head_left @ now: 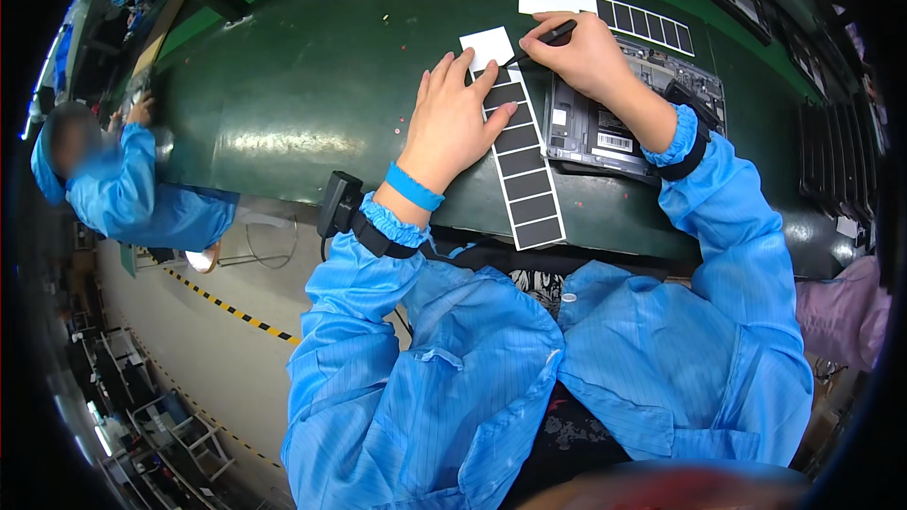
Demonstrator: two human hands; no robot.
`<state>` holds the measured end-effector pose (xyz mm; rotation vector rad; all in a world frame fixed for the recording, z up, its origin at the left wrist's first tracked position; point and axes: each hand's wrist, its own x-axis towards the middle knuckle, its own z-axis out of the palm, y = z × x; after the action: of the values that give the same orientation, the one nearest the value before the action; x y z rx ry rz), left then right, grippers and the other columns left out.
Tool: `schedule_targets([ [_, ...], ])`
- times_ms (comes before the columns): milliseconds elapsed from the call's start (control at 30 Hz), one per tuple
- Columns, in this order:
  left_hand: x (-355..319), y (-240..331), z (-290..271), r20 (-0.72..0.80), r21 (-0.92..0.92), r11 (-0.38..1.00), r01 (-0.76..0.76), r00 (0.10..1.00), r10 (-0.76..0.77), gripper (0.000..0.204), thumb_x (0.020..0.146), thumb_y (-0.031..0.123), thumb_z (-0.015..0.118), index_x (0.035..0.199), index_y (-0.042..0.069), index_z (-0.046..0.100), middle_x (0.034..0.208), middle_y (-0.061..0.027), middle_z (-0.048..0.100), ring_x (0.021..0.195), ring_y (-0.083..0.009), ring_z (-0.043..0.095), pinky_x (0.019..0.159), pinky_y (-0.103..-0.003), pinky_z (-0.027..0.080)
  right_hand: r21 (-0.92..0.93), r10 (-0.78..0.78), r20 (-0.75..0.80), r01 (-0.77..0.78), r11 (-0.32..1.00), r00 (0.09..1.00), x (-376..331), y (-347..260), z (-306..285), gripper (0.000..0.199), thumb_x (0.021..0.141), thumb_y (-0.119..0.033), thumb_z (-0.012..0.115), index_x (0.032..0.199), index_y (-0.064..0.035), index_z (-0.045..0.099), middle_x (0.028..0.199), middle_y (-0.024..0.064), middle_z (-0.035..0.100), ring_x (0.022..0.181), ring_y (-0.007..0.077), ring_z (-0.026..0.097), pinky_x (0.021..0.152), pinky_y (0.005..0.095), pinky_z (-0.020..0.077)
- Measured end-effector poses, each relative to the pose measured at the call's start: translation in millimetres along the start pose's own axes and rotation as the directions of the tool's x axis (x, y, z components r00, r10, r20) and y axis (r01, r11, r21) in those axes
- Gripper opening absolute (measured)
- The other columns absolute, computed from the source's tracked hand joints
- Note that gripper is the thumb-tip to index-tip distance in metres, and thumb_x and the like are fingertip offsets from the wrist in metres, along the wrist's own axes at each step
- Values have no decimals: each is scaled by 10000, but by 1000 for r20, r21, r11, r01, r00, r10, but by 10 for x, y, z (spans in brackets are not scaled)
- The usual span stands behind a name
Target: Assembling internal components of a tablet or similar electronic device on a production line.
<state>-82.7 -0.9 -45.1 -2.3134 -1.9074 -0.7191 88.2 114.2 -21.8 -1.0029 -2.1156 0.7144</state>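
My left hand [452, 118] lies flat with fingers spread on a long white backing strip [525, 170] that carries several dark rectangular pads, pressing its upper part to the green belt. My right hand [581, 55] is closed around thin black tweezers [540, 42], whose tip touches the top end of that strip beside my left fingertips. Just right of the strip lies an opened electronic device [605, 127] with grey and black inner parts, under my right wrist.
A second white strip of dark pads [619, 11] lies at the far side of the green belt [312, 85]. Another person in a blue coat [132, 194] works at the left. Dark trays [822, 151] stand at the right edge. A floor with yellow-black tape [231, 312] shows at the lower left.
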Motion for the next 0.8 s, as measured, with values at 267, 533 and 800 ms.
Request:
schedule_targets([
  [267, 7, 37, 10, -5, 97, 995, -26, 1000, 26, 495, 835, 355, 619, 1237, 73, 562, 1314, -225, 462, 1224, -412, 423, 997, -467, 379, 299, 83, 37, -90, 950, 996, -40, 15, -65, 228, 755, -191, 686, 886, -7, 717, 869, 130, 696, 730, 164, 655, 692, 273, 513],
  [533, 414, 236, -132, -73, 39, 988, -147, 986, 150, 305, 834, 244, 632, 1071, 53, 631, 1227, -163, 540, 1130, -329, 508, 889, -401, 468, 675, 372, -141, -186, 714, 917, -371, 296, -961, 247, 837, -168, 681, 989, 25, 658, 915, 110, 669, 828, 172, 656, 735, 250, 524],
  [800, 640, 643, 153, -40, -485, 732, -479, 848, 528, 273, 821, 151, 636, 1063, 26, 626, 1139, -130, 606, 1049, -295, 582, 893, -366, 481, 674, 479, -18, -343, 654, 878, -532, 393, -1076, 284, 861, -202, 658, 1017, 34, 634, 909, 120, 668, 830, 190, 674, 707, 247, 537],
])
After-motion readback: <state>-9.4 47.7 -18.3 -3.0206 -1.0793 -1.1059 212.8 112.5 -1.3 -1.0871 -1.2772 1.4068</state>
